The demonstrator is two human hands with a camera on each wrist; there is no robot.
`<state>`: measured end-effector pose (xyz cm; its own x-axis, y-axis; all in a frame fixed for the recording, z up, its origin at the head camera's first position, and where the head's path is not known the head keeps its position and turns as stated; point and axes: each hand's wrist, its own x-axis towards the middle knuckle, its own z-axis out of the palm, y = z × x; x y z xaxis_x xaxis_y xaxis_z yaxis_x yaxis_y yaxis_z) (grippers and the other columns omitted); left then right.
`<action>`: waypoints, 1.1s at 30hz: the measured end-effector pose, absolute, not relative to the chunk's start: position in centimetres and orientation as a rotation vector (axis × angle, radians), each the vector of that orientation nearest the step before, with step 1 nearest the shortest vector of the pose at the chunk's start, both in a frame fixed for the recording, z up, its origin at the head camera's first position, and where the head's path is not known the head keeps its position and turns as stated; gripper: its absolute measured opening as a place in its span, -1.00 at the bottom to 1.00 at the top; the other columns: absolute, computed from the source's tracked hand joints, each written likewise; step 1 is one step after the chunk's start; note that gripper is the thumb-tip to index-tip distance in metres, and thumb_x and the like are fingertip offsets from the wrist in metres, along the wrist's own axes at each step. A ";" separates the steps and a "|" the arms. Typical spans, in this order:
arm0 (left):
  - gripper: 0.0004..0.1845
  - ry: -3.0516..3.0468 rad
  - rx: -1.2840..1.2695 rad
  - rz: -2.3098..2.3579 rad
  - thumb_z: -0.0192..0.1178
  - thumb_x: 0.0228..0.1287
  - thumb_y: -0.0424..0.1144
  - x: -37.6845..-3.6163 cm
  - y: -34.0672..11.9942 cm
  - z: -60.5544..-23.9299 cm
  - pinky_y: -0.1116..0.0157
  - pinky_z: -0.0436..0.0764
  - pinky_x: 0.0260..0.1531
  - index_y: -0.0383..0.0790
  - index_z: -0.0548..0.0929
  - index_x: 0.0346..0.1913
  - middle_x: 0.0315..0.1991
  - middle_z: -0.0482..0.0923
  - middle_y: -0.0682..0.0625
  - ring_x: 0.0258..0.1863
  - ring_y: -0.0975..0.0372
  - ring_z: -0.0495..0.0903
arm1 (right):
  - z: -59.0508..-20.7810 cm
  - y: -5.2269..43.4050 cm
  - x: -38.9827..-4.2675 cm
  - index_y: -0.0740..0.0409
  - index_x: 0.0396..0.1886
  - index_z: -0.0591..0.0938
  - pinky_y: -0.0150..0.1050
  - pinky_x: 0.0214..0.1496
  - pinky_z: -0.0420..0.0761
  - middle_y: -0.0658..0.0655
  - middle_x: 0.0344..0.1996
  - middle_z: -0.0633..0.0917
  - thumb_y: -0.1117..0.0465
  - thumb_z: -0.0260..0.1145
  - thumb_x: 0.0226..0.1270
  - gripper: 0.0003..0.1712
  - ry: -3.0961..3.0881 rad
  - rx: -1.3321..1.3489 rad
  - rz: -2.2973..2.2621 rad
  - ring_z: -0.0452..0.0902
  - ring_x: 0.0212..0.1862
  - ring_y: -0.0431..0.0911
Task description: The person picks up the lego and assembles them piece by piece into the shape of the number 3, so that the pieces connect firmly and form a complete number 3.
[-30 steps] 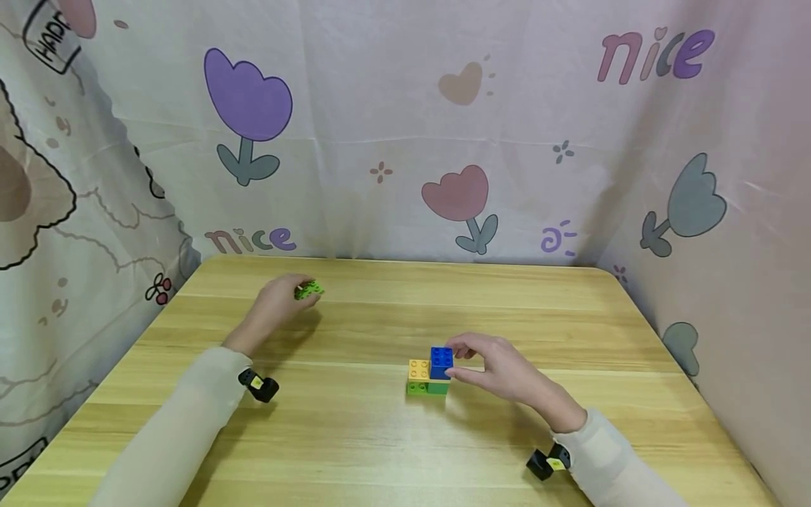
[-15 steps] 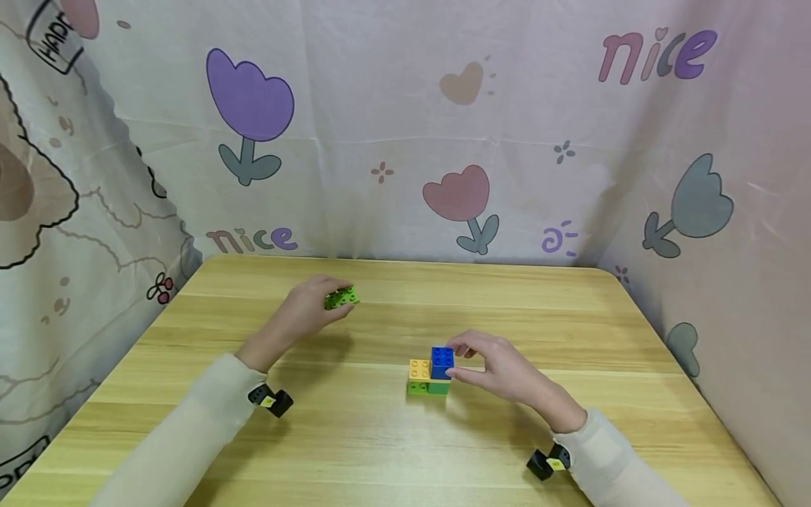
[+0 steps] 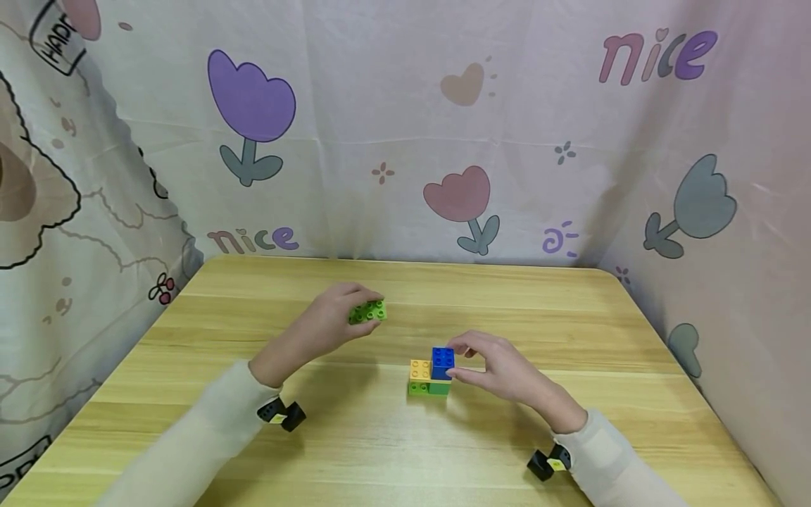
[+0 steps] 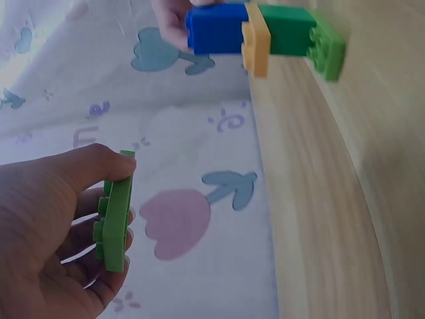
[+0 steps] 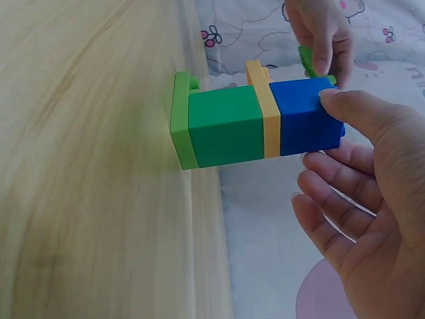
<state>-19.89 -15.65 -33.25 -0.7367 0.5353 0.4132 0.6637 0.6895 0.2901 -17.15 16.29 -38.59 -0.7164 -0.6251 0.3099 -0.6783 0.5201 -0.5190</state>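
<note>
My left hand pinches a flat light green toy brick between thumb and fingers, raised over the table, left of and behind a small brick stack. In the left wrist view that brick shows its studs turned toward the palm. From the bottom up, the stack has a light green flat brick, a green block, a yellow flat brick and a blue block. My right hand grips the blue block at its right side, with the thumb on the near face and fingers behind.
The stack stands on a wooden table, a bit right of its middle. A printed cloth hangs behind the table's far edge and along both sides. Each wrist wears a small black camera.
My left hand has carried the light green flat brick rightward and slightly nearer, closer to the stack. My right hand and the stack stay in place.
</note>
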 end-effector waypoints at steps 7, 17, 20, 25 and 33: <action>-0.59 -2.603 -1.033 -0.614 0.43 0.16 -0.13 -19.0 -14.0 -32.5 0.17 0.64 -0.13 -0.17 0.67 0.05 -0.08 0.62 -0.04 -0.10 0.12 0.58 | -38.6 16.3 -17.2 0.10 0.07 0.60 -0.06 -0.06 0.63 -0.03 -0.11 0.67 -0.05 0.35 0.33 -0.56 -2.655 1.154 0.977 0.62 -0.11 -0.02; -0.64 -2.546 -1.187 -0.557 0.40 0.19 -0.11 -18.4 -11.7 -32.7 0.32 0.63 -0.21 -0.17 0.69 0.01 -0.13 0.62 0.01 -0.17 0.22 0.57 | -38.7 16.4 -17.3 0.09 0.07 0.60 -0.07 -0.07 0.63 -0.03 -0.11 0.67 -0.02 0.37 0.32 -0.58 -2.635 1.162 0.966 0.62 -0.11 -0.03; -0.63 -2.544 -1.231 -0.559 0.39 0.20 -0.11 -18.1 -11.0 -32.9 0.34 0.63 -0.22 -0.18 0.69 0.03 -0.12 0.61 0.00 -0.17 0.22 0.58 | -38.7 16.3 -17.3 0.08 0.06 0.60 -0.05 -0.05 0.62 -0.04 -0.10 0.67 -0.02 0.37 0.32 -0.58 -2.625 1.168 0.955 0.62 -0.09 -0.02; -0.62 -2.532 -1.295 -0.568 0.39 0.20 -0.13 -17.7 -10.0 -33.3 0.38 0.61 -0.23 -0.18 0.68 0.05 -0.12 0.61 -0.01 -0.18 0.23 0.58 | -38.7 16.3 -17.3 0.05 0.04 0.61 -0.10 0.00 0.60 -0.08 -0.11 0.66 -0.04 0.38 0.30 -0.59 -2.608 1.173 0.908 0.60 -0.06 -0.03; -0.64 -2.493 -1.339 -0.593 0.41 0.18 -0.15 -17.3 -8.8 -34.0 0.43 0.57 -0.26 -0.18 0.69 0.03 -0.15 0.60 0.01 -0.23 0.26 0.55 | -38.7 16.3 -17.3 0.04 0.03 0.61 -0.14 0.00 0.58 -0.09 -0.10 0.66 -0.02 0.40 0.28 -0.60 -2.595 1.175 0.888 0.58 -0.05 -0.07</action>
